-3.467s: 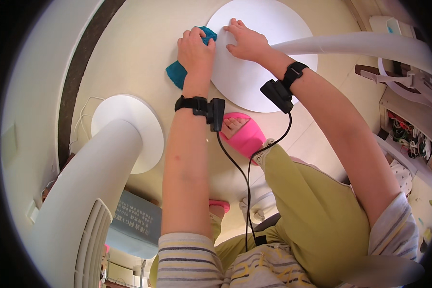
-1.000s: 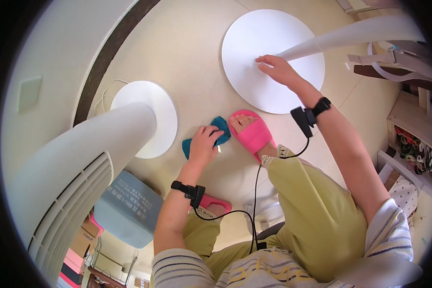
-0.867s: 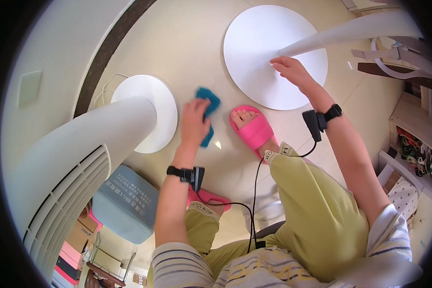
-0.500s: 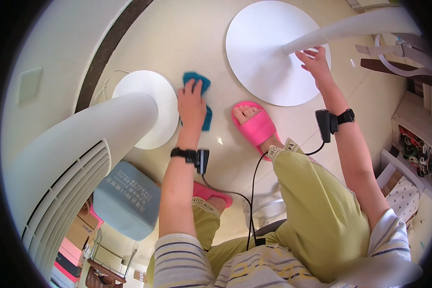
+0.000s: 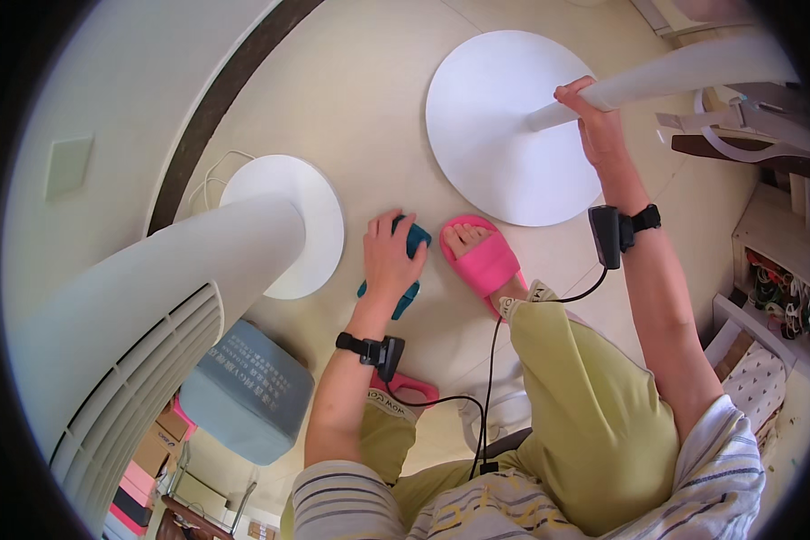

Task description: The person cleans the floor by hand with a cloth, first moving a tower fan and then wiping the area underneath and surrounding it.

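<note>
A crumpled teal cloth (image 5: 412,238) lies on the pale floor between a small white round base and a pink slipper. My left hand (image 5: 392,256) presses down on it with bent fingers, and folds of cloth stick out on both sides of the hand. My right hand (image 5: 594,112) is wrapped round the lower part of a slanting white pole (image 5: 643,83). That pole rises from a large white disc base (image 5: 486,117), which stands flat on the floor. Both my wrists carry black strapped devices joined by cables.
At the left stands a white tower fan (image 5: 171,238) on its round base (image 5: 326,225). Behind it are a grey-blue box (image 5: 247,391) and a thin cord. My pink slipper (image 5: 484,258) is close to the cloth. Shelves with small items (image 5: 787,301) line the right side.
My left hand has drawn the cloth back toward me and slightly right, nearer the slipper. My right hand, earlier with loose fingers by the pole, now closes round it.
</note>
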Available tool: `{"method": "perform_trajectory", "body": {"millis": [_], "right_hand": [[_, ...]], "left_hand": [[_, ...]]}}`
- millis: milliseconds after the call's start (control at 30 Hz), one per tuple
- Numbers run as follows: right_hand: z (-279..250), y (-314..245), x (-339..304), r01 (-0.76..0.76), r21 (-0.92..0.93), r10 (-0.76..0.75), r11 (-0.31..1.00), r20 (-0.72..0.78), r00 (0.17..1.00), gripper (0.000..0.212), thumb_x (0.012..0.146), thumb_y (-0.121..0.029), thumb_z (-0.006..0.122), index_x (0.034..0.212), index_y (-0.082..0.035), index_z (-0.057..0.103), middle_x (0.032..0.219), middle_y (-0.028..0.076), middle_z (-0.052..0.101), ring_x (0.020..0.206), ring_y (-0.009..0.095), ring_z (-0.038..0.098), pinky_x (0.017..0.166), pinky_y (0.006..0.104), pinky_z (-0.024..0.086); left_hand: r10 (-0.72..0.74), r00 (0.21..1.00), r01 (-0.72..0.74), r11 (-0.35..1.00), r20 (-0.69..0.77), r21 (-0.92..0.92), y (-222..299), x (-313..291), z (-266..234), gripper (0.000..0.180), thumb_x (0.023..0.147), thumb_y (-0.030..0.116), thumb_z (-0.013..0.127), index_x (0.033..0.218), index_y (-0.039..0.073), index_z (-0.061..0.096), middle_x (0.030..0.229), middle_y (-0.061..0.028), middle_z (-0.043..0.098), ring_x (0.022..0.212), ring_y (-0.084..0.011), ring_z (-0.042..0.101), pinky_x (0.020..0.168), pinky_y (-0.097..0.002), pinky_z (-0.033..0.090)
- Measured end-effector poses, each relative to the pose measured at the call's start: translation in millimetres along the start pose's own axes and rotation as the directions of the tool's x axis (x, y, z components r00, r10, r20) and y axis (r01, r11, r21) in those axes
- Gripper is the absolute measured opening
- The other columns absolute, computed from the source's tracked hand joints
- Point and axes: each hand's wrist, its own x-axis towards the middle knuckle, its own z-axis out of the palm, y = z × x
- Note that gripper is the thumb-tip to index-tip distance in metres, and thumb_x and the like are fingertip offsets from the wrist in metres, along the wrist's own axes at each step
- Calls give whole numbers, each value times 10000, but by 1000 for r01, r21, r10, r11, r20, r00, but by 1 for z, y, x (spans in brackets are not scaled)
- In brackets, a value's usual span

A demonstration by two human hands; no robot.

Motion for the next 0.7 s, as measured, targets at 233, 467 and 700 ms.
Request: {"method": "perform_trajectory", "body": {"millis": [233, 467, 700], "right_hand": [[39, -1, 9, 68, 70, -67, 995, -8, 998, 138, 732, -77, 746, 757, -71, 611, 766, -22, 575, 737, 89, 512, 685, 261, 381], [108, -8, 38, -38, 72, 33, 997, 59, 998, 146, 729, -53, 747, 771, -87, 612, 812, -5, 592, 833, 117, 533, 783, 292, 368], [150, 0, 68, -29, 42, 25, 999, 99, 995, 154, 712, -67, 756, 749, -82, 607, 805, -1, 592, 809, 120, 524, 761, 295, 368]], "left_hand": [[-118, 989, 95, 967, -84, -238, 17, 52, 27, 728, 782, 224, 705, 1390, 21, 359, 1403, -236, 356, 1252, -402, 354, 1038, -449, 327], [-334, 921, 333, 942, -199, -43, 3, 72, 38, 1005, 752, 299, 758, 1476, 12, 122, 1509, -296, 99, 1383, -426, 163, 1101, -495, 208], [-369, 904, 368, 929, -214, -47, -38, 96, 25, 1001, 750, 313, 752, 1475, 12, 131, 1513, -293, 97, 1420, -406, 73, 1124, -515, 125]]}}
